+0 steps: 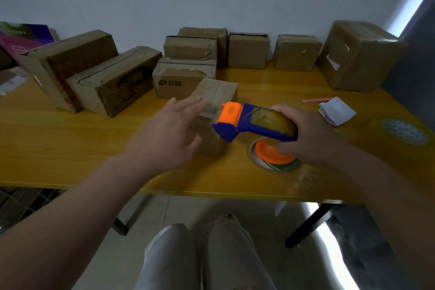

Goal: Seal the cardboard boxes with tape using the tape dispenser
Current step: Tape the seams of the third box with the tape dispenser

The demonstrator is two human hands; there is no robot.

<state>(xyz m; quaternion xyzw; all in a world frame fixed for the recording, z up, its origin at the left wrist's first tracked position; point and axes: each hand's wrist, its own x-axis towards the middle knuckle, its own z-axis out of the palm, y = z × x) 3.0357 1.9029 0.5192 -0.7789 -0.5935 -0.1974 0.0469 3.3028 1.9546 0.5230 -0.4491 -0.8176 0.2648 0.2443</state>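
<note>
Knees point(200, 254) in pale trousers are showing at 6 o'clock below the near edge of the yellow table point(70, 148). Above them the right hand point(306, 134) is clenching its grip round the blue and orange tape dispenser point(247, 122), holding it at 3 o'clock of the small cardboard box point(216, 94) near the table's middle, while the left hand point(169, 134), grip released and fingers spread, is hovering blurred at the box's 9 o'clock side. More cardboard boxes point(248, 50) are standing along the wall at 12 o'clock, a tape roll point(268, 153) is lying under the dispenser, and folded paper point(336, 111) is lying at 2 o'clock.
</note>
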